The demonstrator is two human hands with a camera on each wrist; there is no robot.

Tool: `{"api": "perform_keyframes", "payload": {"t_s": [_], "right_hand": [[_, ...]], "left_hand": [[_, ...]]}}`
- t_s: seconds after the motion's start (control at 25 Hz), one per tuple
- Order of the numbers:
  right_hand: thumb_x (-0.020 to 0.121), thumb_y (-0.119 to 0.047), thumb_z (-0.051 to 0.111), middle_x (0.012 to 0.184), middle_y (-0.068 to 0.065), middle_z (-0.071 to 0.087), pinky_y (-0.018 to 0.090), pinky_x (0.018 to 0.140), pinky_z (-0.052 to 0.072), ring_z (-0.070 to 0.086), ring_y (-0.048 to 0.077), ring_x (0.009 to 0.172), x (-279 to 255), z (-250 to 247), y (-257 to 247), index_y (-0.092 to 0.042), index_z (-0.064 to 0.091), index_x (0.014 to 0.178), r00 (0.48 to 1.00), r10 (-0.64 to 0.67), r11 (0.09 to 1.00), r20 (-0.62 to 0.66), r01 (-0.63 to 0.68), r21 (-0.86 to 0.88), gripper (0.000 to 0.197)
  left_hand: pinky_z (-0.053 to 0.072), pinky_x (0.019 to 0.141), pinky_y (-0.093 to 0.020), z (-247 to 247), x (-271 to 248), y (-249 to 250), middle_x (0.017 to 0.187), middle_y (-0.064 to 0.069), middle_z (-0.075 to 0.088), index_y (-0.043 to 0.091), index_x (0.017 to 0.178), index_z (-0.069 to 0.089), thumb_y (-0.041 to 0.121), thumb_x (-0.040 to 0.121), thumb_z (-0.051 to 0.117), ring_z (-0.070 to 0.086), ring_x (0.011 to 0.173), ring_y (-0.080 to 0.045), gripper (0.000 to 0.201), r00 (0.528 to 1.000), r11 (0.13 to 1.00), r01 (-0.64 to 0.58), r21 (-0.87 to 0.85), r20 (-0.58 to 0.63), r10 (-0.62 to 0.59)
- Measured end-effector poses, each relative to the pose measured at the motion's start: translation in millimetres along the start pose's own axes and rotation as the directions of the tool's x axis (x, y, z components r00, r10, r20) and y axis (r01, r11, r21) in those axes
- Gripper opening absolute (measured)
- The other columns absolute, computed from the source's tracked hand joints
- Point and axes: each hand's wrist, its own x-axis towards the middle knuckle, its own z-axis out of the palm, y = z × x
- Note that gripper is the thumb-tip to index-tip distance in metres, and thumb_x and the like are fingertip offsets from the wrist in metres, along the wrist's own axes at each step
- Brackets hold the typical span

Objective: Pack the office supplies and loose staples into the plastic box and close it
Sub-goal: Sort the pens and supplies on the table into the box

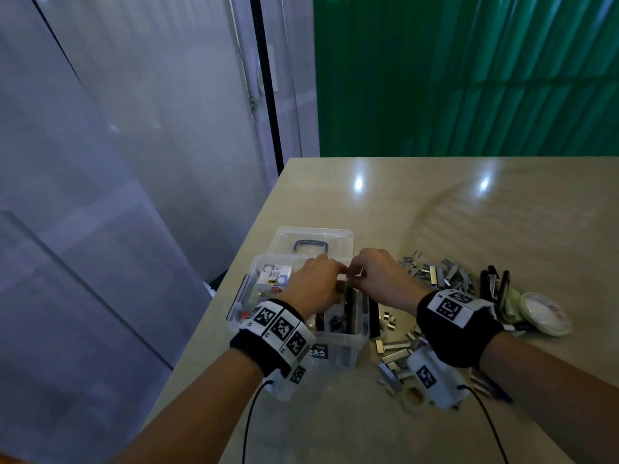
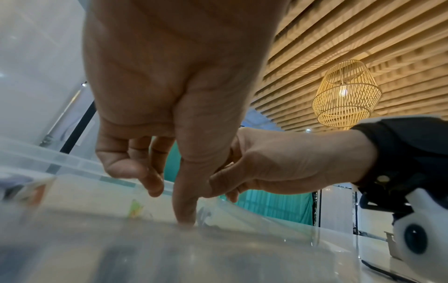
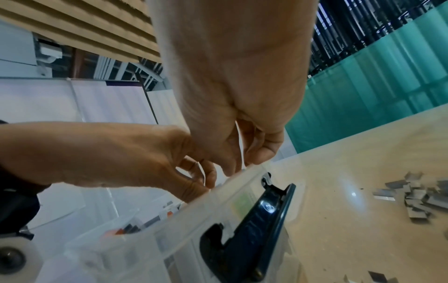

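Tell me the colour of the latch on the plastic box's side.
Dark blue, nearly black: the latch on the clear plastic box shows best in the right wrist view.

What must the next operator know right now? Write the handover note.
Left hand and right hand: fingertips meet over the open plastic box; whether they pinch anything cannot be told.
Done: a small carton and some dark items are in the box.
Left: loose staples, black stapler, round tub and tape roll lie on the table right of the box.
The lid lies behind the box; not yet closed.
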Motion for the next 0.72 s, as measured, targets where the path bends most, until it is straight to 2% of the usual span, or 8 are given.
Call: {"api": "perform_keyframes", "payload": {"t_s": [0.08, 0.2, 0.28, 0.32, 0.44, 0.56, 0.64, 0.72], "right_hand": [[0.089, -0.007, 0.067, 0.081, -0.007, 0.058, 0.009, 0.054, 0.034, 0.056, 0.007, 0.072, -2, -5, 0, -0.011, 0.079, 0.092, 1.000, -0.008, 1.000, -0.016, 0.008, 0.021, 0.013], [0.089, -0.010, 0.070, 0.079, -0.007, 0.060, 0.008, 0.053, 0.036, 0.056, 0.005, 0.069, -4, -18, 2, -0.011, 0.079, 0.092, 0.999, -0.024, 0.999, -0.042, 0.026, 0.046, 0.010], [0.088, -0.013, 0.073, 0.080, -0.007, 0.064, 0.010, 0.057, 0.038, 0.057, 0.000, 0.070, -8, -31, 8, -0.012, 0.079, 0.092, 0.999, -0.038, 0.996, -0.037, 0.041, 0.082, 0.008], [0.087, -0.015, 0.075, 0.082, -0.007, 0.067, 0.014, 0.061, 0.040, 0.059, 0.000, 0.072, -11, -39, 12, -0.014, 0.080, 0.093, 0.998, -0.046, 0.993, -0.033, 0.049, 0.104, 0.007], [0.088, -0.019, 0.076, 0.085, -0.008, 0.073, 0.016, 0.067, 0.047, 0.066, 0.003, 0.078, -27, -66, 32, -0.016, 0.079, 0.092, 0.999, -0.051, 0.987, -0.003, 0.051, 0.155, 0.006], [0.088, -0.019, 0.075, 0.078, -0.013, 0.072, 0.010, 0.062, 0.046, 0.065, -0.004, 0.070, -45, -91, 62, -0.018, 0.079, 0.091, 0.999, -0.043, 0.989, 0.020, 0.040, 0.144, 0.005], [0.089, -0.020, 0.075, 0.074, -0.010, 0.073, 0.013, 0.059, 0.048, 0.066, -0.002, 0.065, -61, -104, 86, -0.018, 0.078, 0.089, 0.999, 0.010, 0.990, 0.033, -0.015, 0.137, 0.004], [0.090, -0.020, 0.074, 0.073, -0.002, 0.075, 0.018, 0.059, 0.052, 0.069, 0.007, 0.065, -77, -113, 112, -0.014, 0.079, 0.089, 0.997, 0.060, 0.988, 0.045, -0.066, 0.142, 0.007]], "left_hand": [[0.052, 0.095, -0.042, -3, -1, 0, 0.122, -0.010, 0.063, 0.022, 0.128, 0.065, 0.017, 0.081, 0.075, 0.061, 0.110, -0.028, 0.049, 1.000, 1.000, 0.014, -0.016, -0.017, -0.014], [0.055, 0.088, -0.040, -7, 0, 6, 0.109, -0.009, 0.068, 0.022, 0.120, 0.068, 0.022, 0.085, 0.073, 0.066, 0.098, -0.025, 0.036, 0.999, 0.999, 0.024, -0.047, -0.038, -0.026], [0.056, 0.085, -0.039, -13, 0, 16, 0.104, -0.006, 0.067, 0.023, 0.117, 0.069, 0.026, 0.085, 0.073, 0.067, 0.093, -0.023, 0.032, 0.996, 0.999, 0.004, -0.053, -0.086, -0.008], [0.055, 0.085, -0.038, -16, 1, 24, 0.103, -0.005, 0.067, 0.022, 0.116, 0.069, 0.027, 0.085, 0.074, 0.066, 0.091, -0.022, 0.031, 0.993, 0.998, -0.020, -0.052, -0.118, 0.014], [0.054, 0.084, -0.033, -23, 3, 53, 0.104, -0.001, 0.067, 0.022, 0.116, 0.069, 0.029, 0.087, 0.073, 0.066, 0.090, -0.018, 0.029, 0.980, 0.995, -0.089, -0.040, -0.184, 0.080], [0.055, 0.084, -0.036, -22, 10, 83, 0.104, -0.002, 0.067, 0.023, 0.114, 0.069, 0.030, 0.087, 0.073, 0.067, 0.092, -0.021, 0.028, 0.979, 0.993, -0.115, -0.042, -0.175, 0.106], [0.056, 0.084, -0.039, -16, 14, 107, 0.103, -0.003, 0.068, 0.023, 0.113, 0.070, 0.028, 0.088, 0.072, 0.066, 0.090, -0.022, 0.026, 0.978, 0.989, -0.140, -0.047, -0.161, 0.130], [0.056, 0.083, -0.039, -6, 18, 132, 0.101, -0.004, 0.069, 0.022, 0.111, 0.071, 0.026, 0.088, 0.070, 0.067, 0.089, -0.023, 0.023, 0.975, 0.986, -0.163, -0.045, -0.162, 0.153]]}}
